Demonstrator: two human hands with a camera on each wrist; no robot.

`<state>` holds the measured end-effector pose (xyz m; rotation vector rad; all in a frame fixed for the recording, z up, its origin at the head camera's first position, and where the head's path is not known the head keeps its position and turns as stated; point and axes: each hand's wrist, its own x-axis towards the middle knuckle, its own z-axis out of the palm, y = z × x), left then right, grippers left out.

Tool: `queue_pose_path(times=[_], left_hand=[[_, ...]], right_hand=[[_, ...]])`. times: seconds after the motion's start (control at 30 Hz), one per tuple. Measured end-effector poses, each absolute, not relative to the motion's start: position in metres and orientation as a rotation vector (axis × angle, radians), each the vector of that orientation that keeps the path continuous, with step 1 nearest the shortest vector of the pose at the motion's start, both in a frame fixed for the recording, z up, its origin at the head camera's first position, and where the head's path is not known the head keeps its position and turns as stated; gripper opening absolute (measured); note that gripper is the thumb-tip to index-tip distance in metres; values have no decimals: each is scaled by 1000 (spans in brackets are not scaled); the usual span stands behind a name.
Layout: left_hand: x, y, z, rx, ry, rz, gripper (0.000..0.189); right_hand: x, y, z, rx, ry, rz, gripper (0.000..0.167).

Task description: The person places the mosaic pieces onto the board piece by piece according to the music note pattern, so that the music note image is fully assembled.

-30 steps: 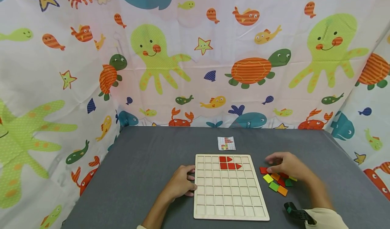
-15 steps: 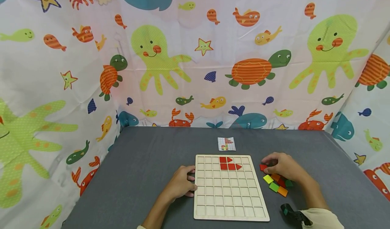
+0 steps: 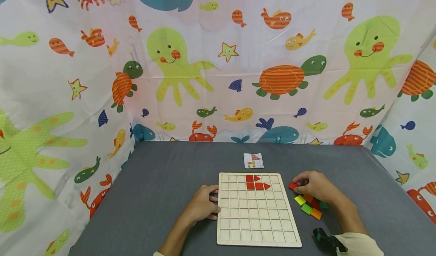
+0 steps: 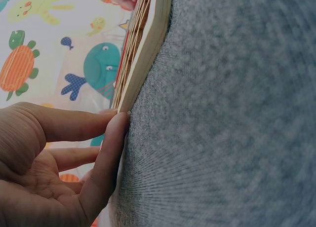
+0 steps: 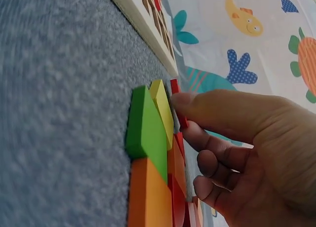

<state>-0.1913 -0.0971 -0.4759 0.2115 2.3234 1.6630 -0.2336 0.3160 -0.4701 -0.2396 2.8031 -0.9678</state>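
Sea-animal curtain (image 3: 218, 25) behind grey table (image 3: 170, 172). Gridded wooden board (image 3: 256, 213) flat on it. Left hand (image 3: 201, 203): fingers curled, thumb and a fingertip pinching board's left edge. Right hand (image 3: 316, 188): thumb and finger nearly closed, pinching red tile (image 3: 292, 186) right of board, other fingers curled. Printed card (image 3: 253, 160) just beyond board. Red pieces (image 3: 259, 186) in two upper rows. Loose tiles (image 3: 306, 209) heaped by right hand: green, yellow, orange, red.

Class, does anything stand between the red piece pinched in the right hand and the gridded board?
Nothing visible does. The red piece in the right hand is to the right of the gridded board, with only grey tabletop between; the loose pile of pieces lies below that path in the head view.
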Motion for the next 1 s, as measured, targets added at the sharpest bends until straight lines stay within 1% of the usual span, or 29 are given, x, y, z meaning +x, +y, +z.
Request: queue_pose_path(times=[0.37, 0.5, 0.8, 1.0], left_hand=[[-191, -97, -477, 217, 2319, 1670, 76], [-191, -97, -477, 210, 2322, 1666, 76], [-191, -97, -476, 215, 2323, 1666, 76], [-191, -97, -476, 212, 2320, 1667, 76]], right_hand=[[-234, 295, -466, -353, 2786, -1026, 29], [-232, 284, -461, -396, 2787, -1011, 32], [-235, 257, -460, -502, 2803, -945, 24], [-236, 245, -464, -561, 2752, -980, 25]])
